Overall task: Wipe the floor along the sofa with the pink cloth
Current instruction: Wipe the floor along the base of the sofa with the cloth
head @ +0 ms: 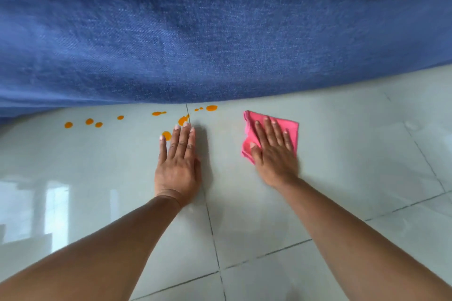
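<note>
Glossy pale grey tiled floor [244,239] nearest. Left hand [178,161] flat, open, bracing. Right hand [272,151] open, palm pressing crumpled pink cloth [288,127], near blue fabric sofa [195,44]. Orange droplets [89,121] left: sweep leftward, firm pressure, hug sofa edge.

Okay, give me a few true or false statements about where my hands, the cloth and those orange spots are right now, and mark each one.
1. The right hand lies flat on the pink cloth. True.
2. The cloth covers the orange spots. False: the spots lie bare, to the left of the cloth.
3. The left hand presses flat on the floor with nothing under it. True.
4. The spots are on the sofa. False: they are on the floor tiles, in a line near the sofa's base.
5. Both hands hold the cloth. False: only the right hand touches it.
</note>
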Available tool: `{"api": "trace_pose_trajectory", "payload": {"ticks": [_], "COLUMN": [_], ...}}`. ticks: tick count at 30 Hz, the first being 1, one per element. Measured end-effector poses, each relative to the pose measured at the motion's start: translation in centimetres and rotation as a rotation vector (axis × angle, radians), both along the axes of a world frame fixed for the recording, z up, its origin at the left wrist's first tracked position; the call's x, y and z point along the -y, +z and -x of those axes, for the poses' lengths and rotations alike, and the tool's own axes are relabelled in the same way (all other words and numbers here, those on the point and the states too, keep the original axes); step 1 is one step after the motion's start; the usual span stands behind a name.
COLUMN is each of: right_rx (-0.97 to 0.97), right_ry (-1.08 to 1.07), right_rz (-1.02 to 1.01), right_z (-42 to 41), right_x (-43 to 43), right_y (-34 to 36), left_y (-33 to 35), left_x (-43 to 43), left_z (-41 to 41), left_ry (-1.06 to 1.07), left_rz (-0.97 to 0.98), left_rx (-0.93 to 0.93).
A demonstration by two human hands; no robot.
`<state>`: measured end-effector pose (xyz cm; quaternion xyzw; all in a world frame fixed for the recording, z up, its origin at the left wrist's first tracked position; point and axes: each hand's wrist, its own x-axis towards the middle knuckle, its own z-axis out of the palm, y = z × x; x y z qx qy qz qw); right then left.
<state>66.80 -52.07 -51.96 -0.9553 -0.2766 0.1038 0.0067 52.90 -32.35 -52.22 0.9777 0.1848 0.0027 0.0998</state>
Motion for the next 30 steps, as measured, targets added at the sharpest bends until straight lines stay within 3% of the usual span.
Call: {"api": "trace_pose_trajectory", "payload": {"ticks": [3,6,12,18,22,26,30], "right_rx": [-0.019,-0.055,-0.037,-0.049,0.029,0.003,-0.014], "right_ry": [-0.286,-0.329,0.089,0.509,0.187,-0.152,0.105], "right_rz": [-0.007,-0.063,-0.070,-0.030,0.001,-0.023,-0.043], "right_z": [-3.1,-3.6,2.6,6.4,1.6,-0.2,4.7], "right_x": [-2.5,-8.7,-17.4,-10.7,-8.9,-15.7,-20.6], "right_y": [-0.1,-0.2,-0.5,-0.7,-1.1,-0.7,-0.2], "left_y": [-0.4,-1.1,-1.7,-1.6,-1.7,-1.7,-1.6], "left_x": [-4.8,-7.4,-7.7,-7.7,-7.8,-7.7,-7.8], "left_z": [3.5,5.4,5.5,5.5,5.6,5.5,5.5], "left_ry": [0.132,0.237,0.251,0.250,0.252,0.247,0.242], "left_rz": [-0.039,-0.018,-0.012,0.000,-0.008,-0.011,-0.001], "left_rx": [-0.027,-0.050,-0.038,-0.035,-0.043,-0.053,-0.046]}}
